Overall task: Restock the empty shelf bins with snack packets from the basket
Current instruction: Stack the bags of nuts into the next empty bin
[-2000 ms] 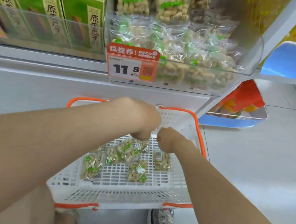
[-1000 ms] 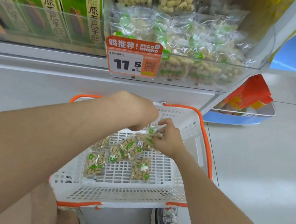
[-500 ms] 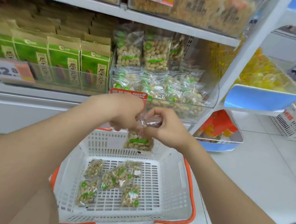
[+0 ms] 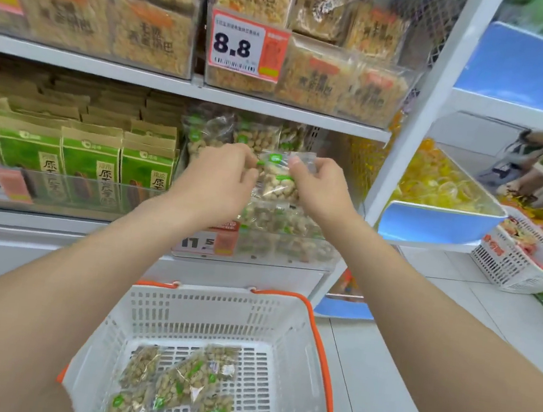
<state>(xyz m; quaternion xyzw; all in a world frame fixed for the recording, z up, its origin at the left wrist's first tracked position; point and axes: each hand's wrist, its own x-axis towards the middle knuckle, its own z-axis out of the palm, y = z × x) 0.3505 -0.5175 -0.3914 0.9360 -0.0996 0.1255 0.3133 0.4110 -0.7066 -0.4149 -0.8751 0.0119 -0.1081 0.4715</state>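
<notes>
You face the white shelving (image 4: 276, 106) stacked with snacks, and below it your white basket (image 4: 200, 314) with orange handles has several loose packets (image 4: 185, 381) of peanuts lying flat on its slatted floor. On the middle shelf, the clear bin (image 4: 292, 246) beside the 11.5 price tag (image 4: 205, 240) has peanut bags piled in it, with more standing upright at the back. Above that bin your left hand (image 4: 218, 178) and right hand (image 4: 320, 188) each pinch an upper corner of the held packet (image 4: 278, 181), so it hangs upright between them in front of the standing bags.
</notes>
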